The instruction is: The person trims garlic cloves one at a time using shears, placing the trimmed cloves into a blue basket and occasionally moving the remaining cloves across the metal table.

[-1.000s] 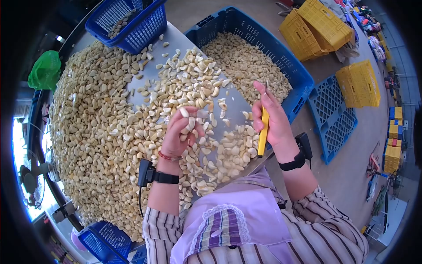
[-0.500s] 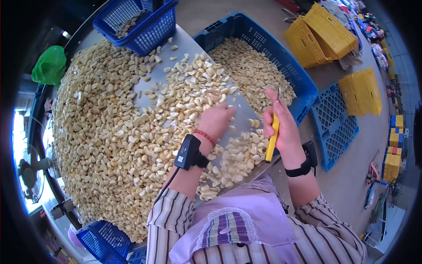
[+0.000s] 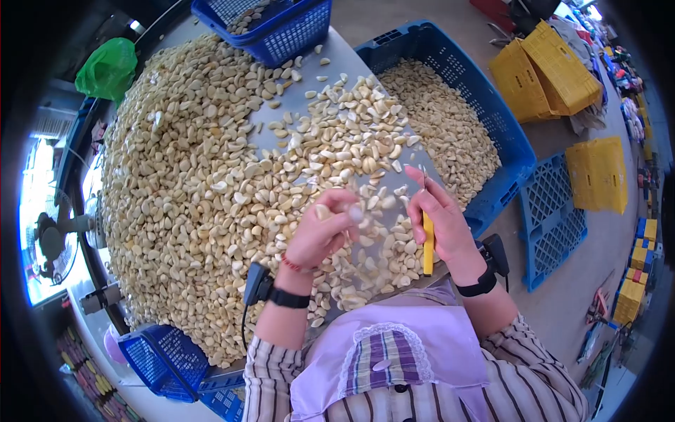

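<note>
My left hand [image 3: 322, 232], with a red bracelet at the wrist, is curled above the heap. A pale, motion-blurred garlic clove [image 3: 355, 213] shows at its thumb and fingertips, and another clove sits in the curled fingers. To its right, my right hand [image 3: 443, 221] is closed around a knife with a yellow handle [image 3: 428, 246]. The thin blade points up and away, along the raised thumb and forefinger. Under both hands, peeled garlic cloves [image 3: 204, 183] are spread over a grey metal table [image 3: 344, 53], piled thickest on the left.
A large blue crate [image 3: 517, 144] holding many cloves stands beyond the table's right edge. A blue basket [image 3: 299, 42] sits at the far edge, another blue basket [image 3: 165, 362] at lower left. Yellow crates [image 3: 531, 81], a blue pallet [image 3: 552, 218] and a fan [image 3: 56, 235] stand around.
My left hand has lifted from among the cloves and turned, now showing cloves in its fingers. My right hand keeps the knife, its handle now more upright. The view has shifted slightly.
</note>
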`<state>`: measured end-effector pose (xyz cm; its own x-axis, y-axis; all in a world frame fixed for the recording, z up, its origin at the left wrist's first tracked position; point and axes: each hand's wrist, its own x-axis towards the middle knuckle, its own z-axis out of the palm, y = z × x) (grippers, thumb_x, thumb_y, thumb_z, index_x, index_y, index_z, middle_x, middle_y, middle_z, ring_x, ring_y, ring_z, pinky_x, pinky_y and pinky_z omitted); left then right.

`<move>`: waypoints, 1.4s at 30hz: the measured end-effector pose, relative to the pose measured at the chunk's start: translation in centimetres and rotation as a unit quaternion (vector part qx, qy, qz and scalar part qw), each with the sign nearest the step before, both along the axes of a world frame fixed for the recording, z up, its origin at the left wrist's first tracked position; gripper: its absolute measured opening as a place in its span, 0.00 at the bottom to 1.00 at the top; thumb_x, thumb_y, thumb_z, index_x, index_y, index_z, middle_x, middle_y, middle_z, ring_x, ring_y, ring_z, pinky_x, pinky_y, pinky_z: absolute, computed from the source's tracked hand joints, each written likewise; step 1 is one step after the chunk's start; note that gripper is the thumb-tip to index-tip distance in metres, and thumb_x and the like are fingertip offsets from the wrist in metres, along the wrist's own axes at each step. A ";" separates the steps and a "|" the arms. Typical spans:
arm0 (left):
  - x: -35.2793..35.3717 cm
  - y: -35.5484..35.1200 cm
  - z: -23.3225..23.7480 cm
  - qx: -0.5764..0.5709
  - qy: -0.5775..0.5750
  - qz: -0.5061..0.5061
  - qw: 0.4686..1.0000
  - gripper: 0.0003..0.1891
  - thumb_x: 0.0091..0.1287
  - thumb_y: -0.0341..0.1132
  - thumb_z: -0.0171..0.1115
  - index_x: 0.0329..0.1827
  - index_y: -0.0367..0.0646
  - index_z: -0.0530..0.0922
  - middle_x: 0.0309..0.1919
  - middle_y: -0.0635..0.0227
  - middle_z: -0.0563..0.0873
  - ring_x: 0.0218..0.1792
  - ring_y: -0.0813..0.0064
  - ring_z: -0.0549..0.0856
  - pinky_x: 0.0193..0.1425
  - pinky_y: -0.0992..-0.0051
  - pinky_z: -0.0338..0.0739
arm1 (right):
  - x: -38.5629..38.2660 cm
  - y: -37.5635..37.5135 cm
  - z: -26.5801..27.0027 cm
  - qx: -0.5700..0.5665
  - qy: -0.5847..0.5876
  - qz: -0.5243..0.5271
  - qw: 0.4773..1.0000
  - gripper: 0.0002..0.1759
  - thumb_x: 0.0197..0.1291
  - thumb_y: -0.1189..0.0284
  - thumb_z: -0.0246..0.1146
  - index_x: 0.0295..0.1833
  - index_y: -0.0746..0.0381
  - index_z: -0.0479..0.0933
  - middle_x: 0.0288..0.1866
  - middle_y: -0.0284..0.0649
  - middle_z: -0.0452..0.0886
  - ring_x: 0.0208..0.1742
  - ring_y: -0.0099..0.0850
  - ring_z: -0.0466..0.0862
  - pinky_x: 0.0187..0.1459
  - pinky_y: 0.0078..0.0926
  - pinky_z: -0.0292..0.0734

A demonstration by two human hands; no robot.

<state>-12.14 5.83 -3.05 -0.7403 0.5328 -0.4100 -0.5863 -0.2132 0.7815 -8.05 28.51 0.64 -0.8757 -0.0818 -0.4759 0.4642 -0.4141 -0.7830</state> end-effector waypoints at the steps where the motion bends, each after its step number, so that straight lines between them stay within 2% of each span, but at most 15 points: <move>1: 0.6 -1.0 0.0 -0.006 -0.001 0.007 1.000 0.15 0.69 0.46 0.58 0.47 0.45 0.75 0.28 0.72 0.82 0.22 0.86 0.76 0.20 0.86 0.65 | -0.1 -0.3 0.2 -0.001 -0.004 0.004 1.000 0.28 0.68 0.65 0.54 0.72 0.59 0.61 0.26 0.32 0.70 0.18 0.18 0.69 0.20 0.13 0.65; 4: 1.3 -4.3 -0.6 0.205 -0.016 0.270 0.941 0.26 0.65 0.59 0.57 0.50 0.44 0.75 0.29 0.71 0.80 0.25 0.81 0.79 0.17 0.89 0.62 | -0.2 -0.9 0.1 -0.014 -0.006 0.018 1.000 0.28 0.68 0.66 0.54 0.71 0.60 0.61 0.26 0.32 0.70 0.18 0.18 0.69 0.20 0.13 0.66; 7: -1.3 -8.4 -0.5 0.105 -0.009 0.343 0.933 0.23 0.66 0.57 0.59 0.49 0.46 0.77 0.28 0.73 0.77 0.27 0.85 0.75 0.15 0.91 0.58 | -0.3 -1.8 0.1 -0.022 -0.005 0.033 0.999 0.28 0.68 0.66 0.54 0.71 0.60 0.60 0.26 0.32 0.71 0.18 0.18 0.69 0.20 0.12 0.66; 9: -3.7 -8.8 1.6 -0.188 0.098 0.356 0.910 0.19 0.70 0.50 0.57 0.51 0.43 0.78 0.27 0.71 0.79 0.22 0.86 0.74 0.18 0.88 0.61 | -0.2 -2.1 0.3 -0.023 -0.015 0.046 0.999 0.28 0.69 0.66 0.54 0.72 0.59 0.60 0.26 0.32 0.71 0.18 0.17 0.69 0.20 0.12 0.66; 10: -5.1 -8.4 1.7 -0.185 0.099 0.357 0.910 0.19 0.70 0.50 0.57 0.51 0.43 0.78 0.27 0.71 0.79 0.22 0.86 0.74 0.18 0.88 0.61 | -0.2 -2.4 0.4 -0.020 -0.013 0.046 0.999 0.28 0.69 0.66 0.54 0.72 0.59 0.60 0.26 0.32 0.71 0.18 0.17 0.69 0.20 0.12 0.66; 15: -12.7 -5.3 -2.1 -0.416 0.216 0.242 0.850 0.19 0.68 0.46 0.58 0.42 0.36 0.82 0.27 0.68 0.83 0.26 0.74 0.82 0.28 0.75 0.76 | -0.3 -4.3 0.7 -0.014 -0.012 0.096 0.995 0.27 0.69 0.67 0.53 0.71 0.59 0.61 0.27 0.31 0.71 0.19 0.16 0.69 0.22 0.11 0.65; 17: -14.6 -4.6 -5.5 -0.654 0.522 -0.092 0.539 0.19 0.65 0.48 0.60 0.40 0.38 0.82 0.29 0.59 0.86 0.34 0.59 0.86 0.38 0.64 0.80 | -0.3 -4.6 1.0 0.002 -0.008 0.114 0.993 0.26 0.69 0.68 0.53 0.71 0.59 0.62 0.27 0.30 0.71 0.20 0.15 0.69 0.23 0.12 0.67; 18: -14.6 -4.1 -5.5 -0.653 0.526 -0.092 0.538 0.19 0.65 0.48 0.60 0.40 0.38 0.82 0.29 0.59 0.86 0.34 0.59 0.86 0.38 0.64 0.80 | -0.2 -4.5 1.2 0.003 -0.005 0.111 0.994 0.26 0.69 0.68 0.53 0.71 0.59 0.62 0.27 0.30 0.71 0.20 0.15 0.69 0.23 0.12 0.67; 20: -12.9 -2.7 -4.0 -0.656 0.343 -0.081 0.667 0.19 0.62 0.50 0.60 0.37 0.42 0.82 0.35 0.52 0.85 0.39 0.52 0.85 0.41 0.58 0.79 | 0.0 -4.2 1.3 0.017 -0.003 0.116 0.993 0.26 0.69 0.69 0.52 0.72 0.58 0.62 0.27 0.30 0.71 0.19 0.15 0.68 0.24 0.11 0.67; 22: -11.2 -3.1 -2.6 -0.636 0.368 -0.077 0.674 0.16 0.62 0.47 0.61 0.38 0.41 0.81 0.31 0.51 0.85 0.34 0.55 0.85 0.40 0.59 0.79 | 0.2 -3.7 1.0 0.013 -0.018 0.100 0.995 0.26 0.69 0.69 0.52 0.72 0.57 0.62 0.27 0.31 0.71 0.19 0.15 0.69 0.24 0.11 0.67; 25: -8.5 -4.6 -2.1 -0.423 0.183 0.013 0.887 0.14 0.63 0.36 0.59 0.48 0.39 0.79 0.25 0.64 0.83 0.24 0.77 0.79 0.28 0.77 0.75 | 0.6 -3.4 -0.1 0.004 -0.052 0.078 0.996 0.26 0.69 0.69 0.53 0.71 0.58 0.62 0.28 0.31 0.72 0.19 0.15 0.69 0.23 0.11 0.67; 28: -4.6 -5.2 -0.2 -0.193 0.022 0.083 0.977 0.18 0.68 0.37 0.52 0.59 0.43 0.74 0.27 0.72 0.82 0.18 0.89 0.73 0.19 0.88 0.64 | 0.9 -3.8 -0.8 0.019 -0.059 0.091 0.994 0.26 0.69 0.68 0.53 0.71 0.58 0.62 0.28 0.31 0.72 0.19 0.15 0.68 0.23 0.11 0.66; 33: 0.3 -5.6 1.1 0.062 -0.075 0.114 0.989 0.17 0.69 0.35 0.51 0.60 0.43 0.73 0.32 0.66 0.83 0.20 0.85 0.76 0.18 0.89 0.65 | 0.2 -5.7 0.1 0.034 -0.032 0.145 0.988 0.26 0.68 0.67 0.56 0.70 0.59 0.64 0.27 0.30 0.72 0.19 0.14 0.68 0.22 0.11 0.65; 40: 3.6 -4.9 0.1 0.117 -0.027 0.174 0.977 0.07 0.66 0.32 0.59 0.45 0.44 0.74 0.38 0.63 0.84 0.21 0.80 0.79 0.17 0.87 0.67 | -0.1 -6.8 0.8 0.118 0.068 0.201 0.970 0.30 0.66 0.66 0.59 0.71 0.61 0.62 0.34 0.29 0.77 0.22 0.13 0.70 0.26 0.12 0.68; 42: 4.2 -4.3 1.1 0.116 -0.046 0.196 0.973 0.08 0.67 0.32 0.58 0.46 0.43 0.74 0.36 0.64 0.84 0.21 0.81 0.78 0.17 0.87 0.65 | 0.1 -7.0 1.5 0.183 0.128 0.257 0.940 0.33 0.65 0.63 0.60 0.72 0.61 0.60 0.46 0.35 0.81 0.34 0.19 0.79 0.39 0.18 0.75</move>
